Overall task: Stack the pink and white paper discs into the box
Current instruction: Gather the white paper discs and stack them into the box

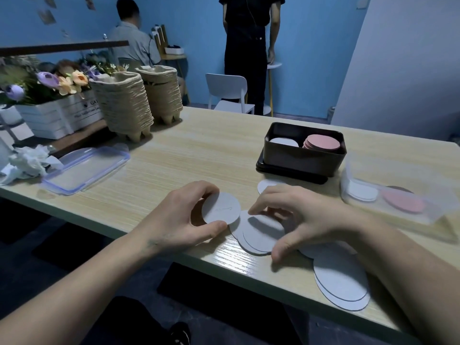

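Fingers (199, 190) of left hand (178, 220) pinch 1 white disc (221, 207) at table edge (117, 224).

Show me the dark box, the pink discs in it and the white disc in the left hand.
dark box (298, 160): head view, front wall.
pink discs (322, 142): head view, top disc's face.
white disc (221, 207): head view, centre of its face.

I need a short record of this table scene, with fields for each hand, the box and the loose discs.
left hand: holds one white disc between thumb and fingers
right hand: thumb and fingers curled round fanned white discs lying on the table
dark box: white stack on its left, pink stack on its right
loose discs: white, overlapping, at the near table edge
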Available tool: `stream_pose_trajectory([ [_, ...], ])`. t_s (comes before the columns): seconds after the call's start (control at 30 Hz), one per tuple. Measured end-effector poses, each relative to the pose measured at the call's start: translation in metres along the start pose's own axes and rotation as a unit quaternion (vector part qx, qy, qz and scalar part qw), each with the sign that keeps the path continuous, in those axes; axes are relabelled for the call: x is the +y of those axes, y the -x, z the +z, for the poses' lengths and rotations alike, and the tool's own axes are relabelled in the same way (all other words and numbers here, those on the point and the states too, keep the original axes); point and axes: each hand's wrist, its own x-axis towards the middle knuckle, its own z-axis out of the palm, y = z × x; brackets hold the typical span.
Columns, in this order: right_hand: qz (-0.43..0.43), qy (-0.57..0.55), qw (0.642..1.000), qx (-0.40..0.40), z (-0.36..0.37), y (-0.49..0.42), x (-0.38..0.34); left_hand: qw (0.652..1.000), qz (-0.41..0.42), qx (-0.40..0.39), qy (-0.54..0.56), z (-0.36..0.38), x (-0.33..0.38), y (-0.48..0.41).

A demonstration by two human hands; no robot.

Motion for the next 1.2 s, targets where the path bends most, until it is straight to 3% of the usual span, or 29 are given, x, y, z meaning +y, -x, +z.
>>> stream_pose_trajectory([
  [0.2,-0.017,-0.009,1.000,0.000,0.000,0.001,0.001,1.000,-0.007,0.005,0.014,0.000,0.000,0.001],
  [0.53,-0.031,-0.091,0.986,0.135,0.004,-0.001,0.003,0.999,0.014,0.004,0.032,0.003,0.008,-0.003],
  [1.0,-0.085,-0.053,0.978,0.181,0.008,-0.005,0.003,0.995,0.099,0.008,-0.012,0.023,0.024,-0.028],
  [1.2,-0.078,-0.053,0.974,0.205,0.006,-0.004,0.002,0.989,0.085,0.007,0.118,0.020,0.019,-0.026],
])
